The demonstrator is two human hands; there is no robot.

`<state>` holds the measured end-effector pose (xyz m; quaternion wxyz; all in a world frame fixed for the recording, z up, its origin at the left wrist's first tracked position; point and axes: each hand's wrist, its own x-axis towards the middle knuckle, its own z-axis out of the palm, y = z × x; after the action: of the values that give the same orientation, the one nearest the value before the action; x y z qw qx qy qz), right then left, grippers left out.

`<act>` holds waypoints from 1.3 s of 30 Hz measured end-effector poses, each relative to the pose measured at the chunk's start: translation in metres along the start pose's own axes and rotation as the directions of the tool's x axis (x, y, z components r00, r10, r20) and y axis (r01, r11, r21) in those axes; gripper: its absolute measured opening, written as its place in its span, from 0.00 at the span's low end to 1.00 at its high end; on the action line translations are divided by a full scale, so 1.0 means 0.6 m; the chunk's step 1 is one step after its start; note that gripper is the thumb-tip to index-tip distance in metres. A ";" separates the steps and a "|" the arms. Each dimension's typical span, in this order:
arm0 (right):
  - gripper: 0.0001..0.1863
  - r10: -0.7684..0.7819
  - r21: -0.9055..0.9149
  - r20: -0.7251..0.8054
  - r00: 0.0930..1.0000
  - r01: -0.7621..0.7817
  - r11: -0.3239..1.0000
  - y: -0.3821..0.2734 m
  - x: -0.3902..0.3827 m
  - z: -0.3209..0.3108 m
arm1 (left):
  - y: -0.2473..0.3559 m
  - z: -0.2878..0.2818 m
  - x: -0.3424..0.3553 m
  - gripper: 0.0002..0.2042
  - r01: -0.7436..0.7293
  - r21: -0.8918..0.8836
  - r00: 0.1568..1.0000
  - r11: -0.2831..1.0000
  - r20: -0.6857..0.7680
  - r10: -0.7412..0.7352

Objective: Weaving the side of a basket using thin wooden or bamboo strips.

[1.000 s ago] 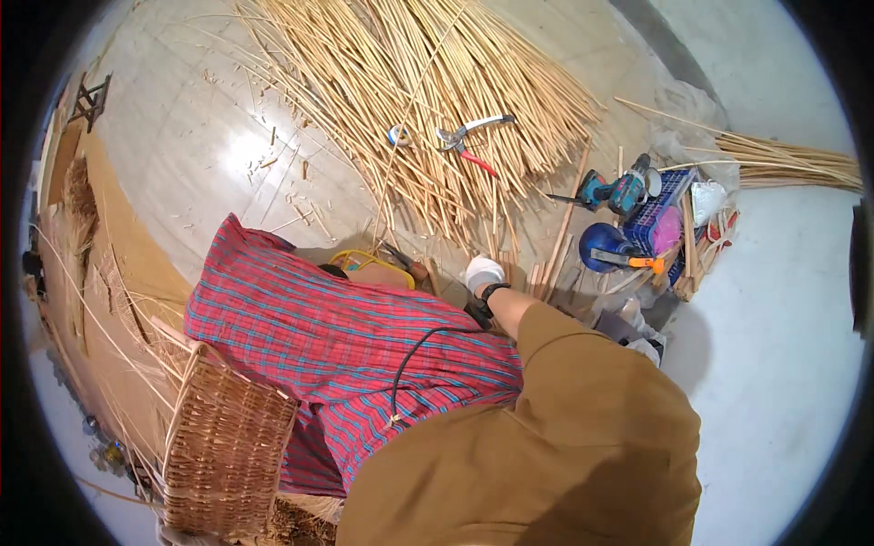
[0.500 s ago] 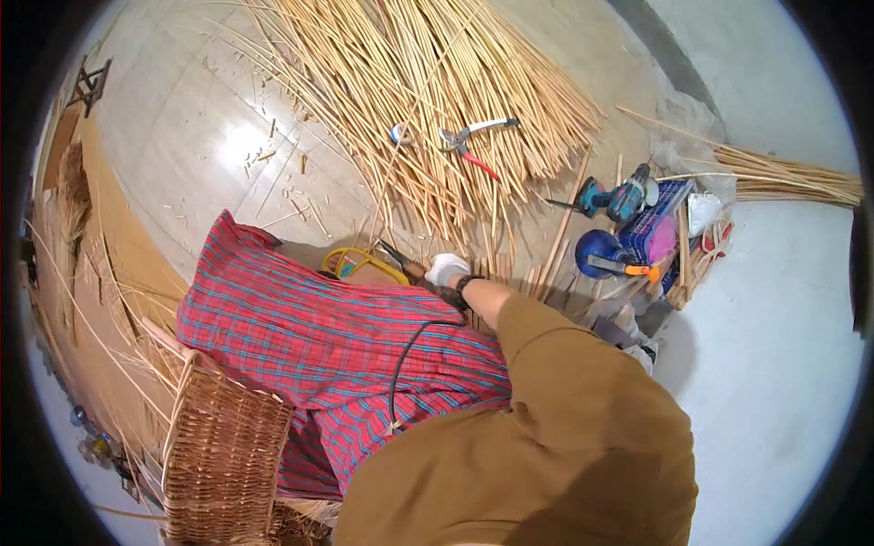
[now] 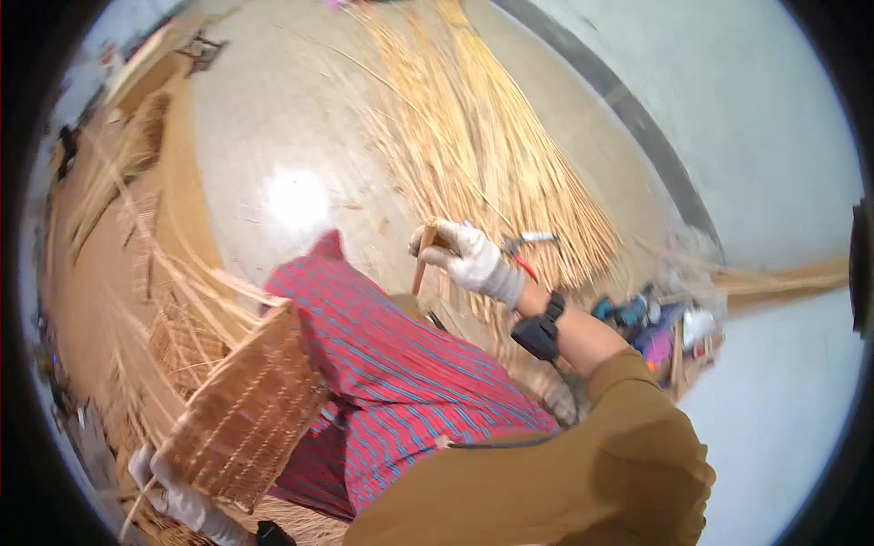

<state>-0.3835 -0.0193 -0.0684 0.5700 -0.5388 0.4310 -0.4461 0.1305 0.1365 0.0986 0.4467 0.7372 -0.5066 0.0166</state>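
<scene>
My right hand [image 3: 466, 259], in a white glove, is raised above the floor and closed around a short round wooden stick [image 3: 424, 259]. The stick stands nearly upright, its pale end at the top. At the lower left, my gloved left hand [image 3: 177, 499] grips the bottom corner of a woven wicker basket [image 3: 250, 409]; motion blurs its fingers. A thin pale cane runs beside that hand. The basket leans against the red checked cloth [image 3: 391, 355] over my lap.
A large bundle of pale canes [image 3: 510, 155] spreads over the floor ahead, with pruning shears [image 3: 528, 241] at its near end. To the right lie a teal power drill [image 3: 628, 309] and a purple crate [image 3: 657, 344] by the white wall. Loose canes [image 3: 118, 182] and woven pieces crowd the left.
My right hand has risen from the floor beside my lap, bringing up the wooden stick. My left hand has come into view at the basket's corner. The whole view has turned and shifted left.
</scene>
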 end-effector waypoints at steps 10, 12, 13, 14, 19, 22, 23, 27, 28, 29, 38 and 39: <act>0.16 -0.219 -0.010 0.677 0.702 0.306 0.952 -0.429 0.157 0.445 | 0.108 0.038 -0.015 0.15 -0.081 -0.226 0.997 0.971 -0.028 0.077; 0.18 -0.151 -0.085 0.795 0.588 0.354 0.931 -0.454 0.186 0.547 | 0.093 0.031 -0.008 0.18 0.104 -0.463 0.994 0.880 0.061 -0.086; 0.18 -0.049 -0.162 0.809 0.585 0.303 0.939 -0.459 0.195 0.579 | 0.086 0.027 -0.012 0.21 0.351 -0.590 0.936 0.727 0.204 -0.286; 0.18 -0.118 -0.088 0.843 0.524 0.352 0.932 -0.460 0.201 0.597 | 0.080 0.026 -0.010 0.22 0.266 -0.556 0.964 0.788 0.138 -0.228; 0.20 0.094 -0.241 0.847 0.523 0.220 0.945 -0.431 0.221 0.639 | 0.055 0.024 -0.010 0.25 -0.025 -0.456 1.000 0.890 0.006 0.031; 0.21 0.078 -0.215 0.861 0.503 0.221 0.951 -0.415 0.228 0.640 | 0.053 0.022 -0.010 0.25 -0.040 -0.448 0.999 0.893 0.005 0.047; 0.21 0.047 -0.193 0.872 0.487 0.255 0.947 -0.414 0.231 0.642 | 0.053 0.021 -0.010 0.24 -0.047 -0.423 0.998 0.905 0.014 0.058; 0.21 0.119 -0.232 0.857 0.502 0.168 0.958 -0.426 0.240 0.660 | 0.052 0.017 -0.018 0.24 0.094 -0.526 0.991 0.845 0.128 -0.030; 0.20 0.066 -0.240 0.842 0.536 0.262 0.935 -0.432 0.244 0.670 | 0.050 0.019 -0.020 0.26 0.042 -0.504 0.997 0.863 0.076 -0.004; 0.19 0.063 -0.309 0.801 0.595 0.322 0.895 -0.435 0.248 0.681 | 0.049 0.022 -0.021 0.28 0.012 -0.496 0.998 0.868 0.053 0.016; 0.13 0.039 -0.418 0.852 0.522 0.634 0.651 -0.413 0.272 0.770 | 0.066 0.024 -0.026 0.31 0.038 -0.524 0.999 0.851 0.050 -0.014; 0.13 0.029 -0.409 0.864 0.502 0.668 0.621 -0.413 0.272 0.772 | 0.067 0.023 -0.023 0.31 0.037 -0.515 0.999 0.857 0.052 -0.012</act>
<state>0.0935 -0.0769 0.1992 0.3405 -0.9288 0.1363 -0.0535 0.0871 0.1336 0.1097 0.6159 0.5975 -0.4934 -0.1424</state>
